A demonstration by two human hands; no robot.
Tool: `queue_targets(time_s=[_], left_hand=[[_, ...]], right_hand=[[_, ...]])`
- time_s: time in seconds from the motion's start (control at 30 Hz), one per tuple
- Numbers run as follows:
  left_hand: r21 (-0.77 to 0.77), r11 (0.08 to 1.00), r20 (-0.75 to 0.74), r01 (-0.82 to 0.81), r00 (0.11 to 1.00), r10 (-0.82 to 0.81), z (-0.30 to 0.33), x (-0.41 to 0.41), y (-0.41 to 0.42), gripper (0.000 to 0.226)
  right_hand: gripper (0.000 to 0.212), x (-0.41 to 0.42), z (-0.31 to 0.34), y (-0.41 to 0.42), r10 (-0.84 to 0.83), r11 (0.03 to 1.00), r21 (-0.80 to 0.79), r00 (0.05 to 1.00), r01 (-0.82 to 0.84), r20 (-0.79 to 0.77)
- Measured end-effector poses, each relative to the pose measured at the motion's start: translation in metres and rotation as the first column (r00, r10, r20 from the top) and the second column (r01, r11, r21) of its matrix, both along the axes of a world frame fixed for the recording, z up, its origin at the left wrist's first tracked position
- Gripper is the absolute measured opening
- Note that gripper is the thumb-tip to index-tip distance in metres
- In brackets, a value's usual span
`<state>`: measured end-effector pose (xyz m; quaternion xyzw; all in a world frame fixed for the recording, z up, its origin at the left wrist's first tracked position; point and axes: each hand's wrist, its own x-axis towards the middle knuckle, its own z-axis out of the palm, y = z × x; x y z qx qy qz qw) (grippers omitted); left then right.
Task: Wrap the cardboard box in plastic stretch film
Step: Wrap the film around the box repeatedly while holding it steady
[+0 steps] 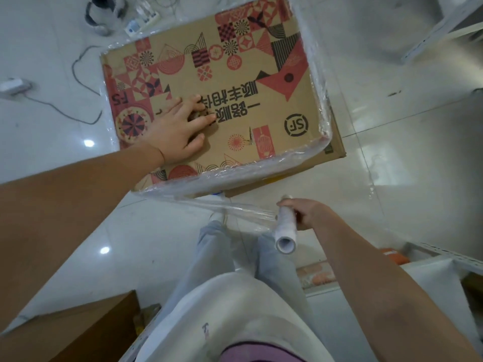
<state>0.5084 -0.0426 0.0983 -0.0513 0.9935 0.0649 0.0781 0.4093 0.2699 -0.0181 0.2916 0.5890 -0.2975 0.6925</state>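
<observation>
A brown cardboard box printed with red and black patterns stands on the white tiled floor. Clear stretch film clings around its near and right upper edges. My left hand lies flat on the box top, fingers spread, pressing down. My right hand grips a white film roll below the box's near edge. A taut band of film runs from the roll up to the box's near left corner.
Cables and a power strip lie on the floor beyond the box. A brown cardboard piece sits at lower left. White shelving stands at upper right, and more shelving at lower right. My legs are below the roll.
</observation>
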Motion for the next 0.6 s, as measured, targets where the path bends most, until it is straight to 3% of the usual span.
queue_targets(time_s=[0.1,0.17,0.23,0.3,0.43,0.53,0.6], left_hand=[[0.066,0.961,-0.084,-0.267,0.959,0.272,0.004,-0.011,0.03,0.049],[0.046,0.903,-0.139,-0.428,0.892,0.43,0.008,-0.026,0.043,0.046],[0.003,0.851,-0.174,-0.526,0.837,0.518,0.009,-0.04,0.049,0.042],[-0.009,0.838,-0.188,-0.545,0.824,0.534,0.003,-0.045,0.051,0.043],[-0.02,0.85,-0.173,-0.526,0.839,0.515,-0.012,-0.043,0.056,0.055],[-0.03,0.848,-0.149,-0.53,0.841,0.52,-0.012,-0.042,0.054,0.053],[-0.021,0.852,-0.15,-0.522,0.845,0.514,-0.012,-0.045,0.052,0.053]], right_hand=[[0.007,-0.009,0.005,0.006,-0.059,0.998,0.027,0.998,0.059,-0.027],[0.014,-0.015,0.006,0.01,-0.09,0.996,-0.007,0.993,0.09,-0.075],[0.024,-0.016,0.011,0.007,-0.023,0.998,-0.068,0.992,0.014,-0.124],[0.03,-0.019,0.008,0.003,0.049,0.997,-0.047,0.992,-0.055,-0.116],[0.026,-0.039,0.005,0.005,-0.019,1.0,-0.025,1.0,0.019,-0.005],[0.013,-0.053,0.002,0.009,-0.084,0.996,-0.018,0.996,0.083,-0.038],[0.018,-0.057,0.0,0.01,-0.107,0.994,-0.003,0.992,0.107,-0.065]])
